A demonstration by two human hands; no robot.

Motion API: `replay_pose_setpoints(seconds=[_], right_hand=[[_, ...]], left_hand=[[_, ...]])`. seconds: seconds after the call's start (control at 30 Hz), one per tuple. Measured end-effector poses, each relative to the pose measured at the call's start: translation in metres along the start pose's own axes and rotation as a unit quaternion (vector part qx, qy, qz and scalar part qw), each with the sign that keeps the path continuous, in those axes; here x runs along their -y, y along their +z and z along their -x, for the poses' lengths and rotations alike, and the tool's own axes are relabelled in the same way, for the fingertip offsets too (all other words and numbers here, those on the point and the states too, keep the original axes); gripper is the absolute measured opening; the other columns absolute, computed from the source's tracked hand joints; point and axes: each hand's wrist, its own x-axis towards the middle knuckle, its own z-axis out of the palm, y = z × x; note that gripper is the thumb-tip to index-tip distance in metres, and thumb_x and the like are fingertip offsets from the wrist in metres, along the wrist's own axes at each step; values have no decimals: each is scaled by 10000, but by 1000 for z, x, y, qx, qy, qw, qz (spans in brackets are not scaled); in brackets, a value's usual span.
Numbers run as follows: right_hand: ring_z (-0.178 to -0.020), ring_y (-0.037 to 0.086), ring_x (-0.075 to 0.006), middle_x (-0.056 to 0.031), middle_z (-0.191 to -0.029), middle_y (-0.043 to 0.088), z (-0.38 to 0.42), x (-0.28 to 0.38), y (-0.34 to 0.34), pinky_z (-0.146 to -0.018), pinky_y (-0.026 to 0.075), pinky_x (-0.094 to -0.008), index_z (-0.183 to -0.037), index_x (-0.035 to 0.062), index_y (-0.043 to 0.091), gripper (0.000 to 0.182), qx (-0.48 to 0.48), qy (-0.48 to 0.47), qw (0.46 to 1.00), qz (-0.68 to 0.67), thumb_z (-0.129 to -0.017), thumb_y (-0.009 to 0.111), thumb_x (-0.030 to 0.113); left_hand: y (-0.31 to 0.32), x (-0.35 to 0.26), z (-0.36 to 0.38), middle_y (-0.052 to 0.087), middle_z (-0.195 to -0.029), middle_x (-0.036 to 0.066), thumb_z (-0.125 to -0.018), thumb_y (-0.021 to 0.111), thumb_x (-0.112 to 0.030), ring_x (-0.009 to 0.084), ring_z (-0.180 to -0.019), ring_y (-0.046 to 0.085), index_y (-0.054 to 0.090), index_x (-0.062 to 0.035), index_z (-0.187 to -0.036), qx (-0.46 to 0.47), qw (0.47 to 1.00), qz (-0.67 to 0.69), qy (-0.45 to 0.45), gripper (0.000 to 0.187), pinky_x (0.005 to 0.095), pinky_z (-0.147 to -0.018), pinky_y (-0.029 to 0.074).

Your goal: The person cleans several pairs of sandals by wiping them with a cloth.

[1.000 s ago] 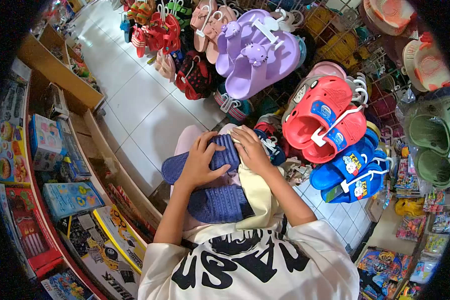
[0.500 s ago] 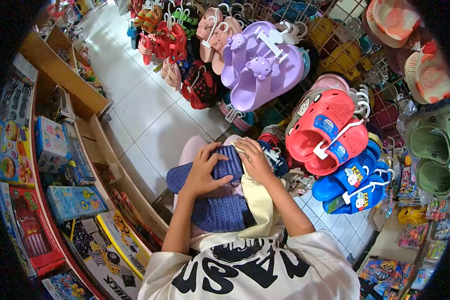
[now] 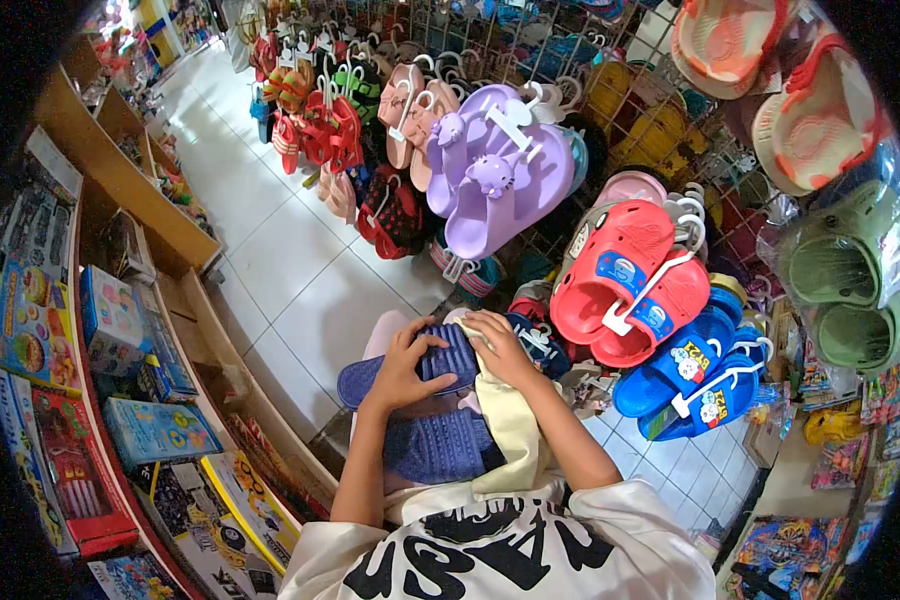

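A ribbed dark blue slipper (image 3: 360, 382) lies across my lap, its sole end pointing left. My left hand (image 3: 410, 368) grips it from above, thumb and fingers spread around its ribbed upper. A pale yellow cloth (image 3: 510, 425) hangs from my right hand (image 3: 500, 350), which presses it against the right end of the slipper. The fingertips of my right hand curl over the cloth's top edge. Closer to my body, the matching blue slipper (image 3: 435, 447) rests on my lap with the cloth draped beside it, touched by neither hand.
Purple cat slippers (image 3: 505, 175), red clogs (image 3: 620, 280) and blue slippers (image 3: 690, 375) hang on a wire rack to the right. Green clogs (image 3: 840, 275) hang farther right. Boxed toys (image 3: 160, 430) fill the left shelf. A white tiled aisle (image 3: 290, 260) runs ahead.
The camera view has shifted, so the hanging shoes sit farther left in the picture. Both hands stay on the same slipper and cloth, with only slight movement of the fingers.
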Motion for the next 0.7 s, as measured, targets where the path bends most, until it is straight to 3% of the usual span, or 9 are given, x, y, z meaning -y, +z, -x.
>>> replay_pose_setpoints(seconds=[0.7], right_hand=[[-1220, 452, -299, -116, -1255, 554, -8, -11, 6, -1048, 329, -401, -1190, 53, 580, 340, 14, -17, 1000, -4, -855, 596, 106]], left_hand=[[1, 15, 4, 424, -1348, 129, -661, 818, -338, 346, -1244, 408, 610, -155, -1058, -18, 998, 62, 2, 483, 436, -1031, 333]])
